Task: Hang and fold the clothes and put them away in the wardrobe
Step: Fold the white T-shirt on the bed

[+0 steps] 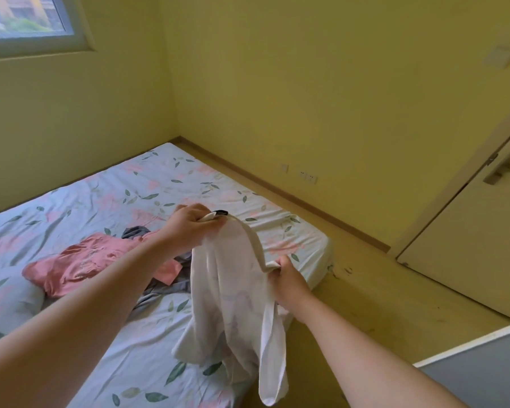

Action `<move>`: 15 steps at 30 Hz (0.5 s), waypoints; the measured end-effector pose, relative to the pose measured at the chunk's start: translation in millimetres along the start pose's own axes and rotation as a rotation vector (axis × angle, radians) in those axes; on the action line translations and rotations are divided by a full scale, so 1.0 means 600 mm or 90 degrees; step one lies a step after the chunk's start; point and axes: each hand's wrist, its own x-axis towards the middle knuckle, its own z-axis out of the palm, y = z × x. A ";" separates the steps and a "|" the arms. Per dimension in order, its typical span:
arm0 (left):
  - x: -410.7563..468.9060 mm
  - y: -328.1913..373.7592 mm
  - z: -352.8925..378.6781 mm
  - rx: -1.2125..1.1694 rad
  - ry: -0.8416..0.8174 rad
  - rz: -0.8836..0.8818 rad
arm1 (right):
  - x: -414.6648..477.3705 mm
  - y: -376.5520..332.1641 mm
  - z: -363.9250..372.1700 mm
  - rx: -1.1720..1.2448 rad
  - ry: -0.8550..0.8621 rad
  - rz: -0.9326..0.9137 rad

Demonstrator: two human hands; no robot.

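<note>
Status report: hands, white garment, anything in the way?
Left hand and right hand both grip white garment at its neckline, held over bed. Pink top, grey clothes heaped behind.

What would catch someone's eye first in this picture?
A white shirt is held up at the centre, the left hand and right hand gripping its top edge. To its left, a pink top lies crumpled on the flowered bed with grey clothes.
</note>
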 end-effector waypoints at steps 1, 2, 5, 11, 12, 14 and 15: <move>0.004 -0.009 0.000 -0.057 -0.004 -0.038 | 0.008 0.000 -0.002 0.038 0.021 0.010; 0.007 -0.019 0.000 -0.137 -0.013 -0.083 | 0.016 0.000 -0.004 0.067 0.038 0.020; 0.017 -0.055 0.006 -0.308 -0.042 -0.174 | 0.041 0.005 -0.003 0.114 0.055 0.057; 0.049 -0.088 0.014 -0.014 -0.382 -0.139 | 0.077 0.004 0.027 0.075 0.089 0.063; 0.053 -0.086 0.017 0.115 -0.450 -0.113 | 0.080 0.005 0.030 0.062 0.062 0.060; 0.060 -0.083 0.025 0.328 -0.531 -0.077 | 0.080 0.007 0.027 0.011 -0.041 0.031; 0.062 -0.081 0.028 0.384 -0.542 -0.074 | 0.079 0.009 0.024 -0.043 -0.108 0.009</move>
